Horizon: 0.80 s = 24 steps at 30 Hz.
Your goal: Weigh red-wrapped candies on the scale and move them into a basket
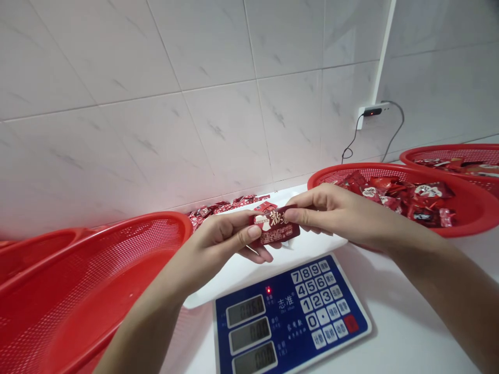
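Both my hands hold one small dark-red sachet (276,226) with white lettering above the white pan of a weighing scale (234,278). My left hand (226,239) pinches its left end between thumb and fingers. My right hand (331,210) pinches its right end. A second red sachet seems to sit just behind the first. The scale's blue panel (292,317) with its keypad and three displays lies below the hands.
A red mesh basket (97,291) stands at the left, nothing visible inside it. Another red basket (460,218) full of sachets stands at the right, a third (448,151) behind it. Loose sachets (222,209) lie along the tiled wall. A plug and cable (370,111) hang on the wall.
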Motion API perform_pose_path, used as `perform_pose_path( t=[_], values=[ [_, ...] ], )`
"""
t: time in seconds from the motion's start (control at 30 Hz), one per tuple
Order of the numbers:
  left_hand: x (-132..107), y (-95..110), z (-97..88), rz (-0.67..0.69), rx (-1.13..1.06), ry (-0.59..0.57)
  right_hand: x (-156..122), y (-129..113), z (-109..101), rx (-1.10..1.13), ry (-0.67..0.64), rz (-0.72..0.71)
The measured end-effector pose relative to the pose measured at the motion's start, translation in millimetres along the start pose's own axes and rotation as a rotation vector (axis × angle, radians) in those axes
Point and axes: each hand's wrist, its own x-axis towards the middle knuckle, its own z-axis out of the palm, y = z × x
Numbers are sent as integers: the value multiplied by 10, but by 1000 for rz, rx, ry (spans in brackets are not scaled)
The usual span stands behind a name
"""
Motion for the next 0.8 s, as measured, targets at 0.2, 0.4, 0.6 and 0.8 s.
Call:
perform_pose_path(
  t=[0.2, 0.4, 0.6, 0.8],
  values=[
    [-13, -2, 1, 51, 142, 82, 26, 15, -50, -54, 13, 19],
    [-42, -69, 93, 399, 540, 561, 41, 61, -63, 40, 123, -22],
    [-44, -33, 159, 428, 397, 420, 84, 78, 42, 180, 224, -48],
    [-27, 12, 127, 147, 37, 365, 89, 91, 105, 116, 282, -133]
  ],
)
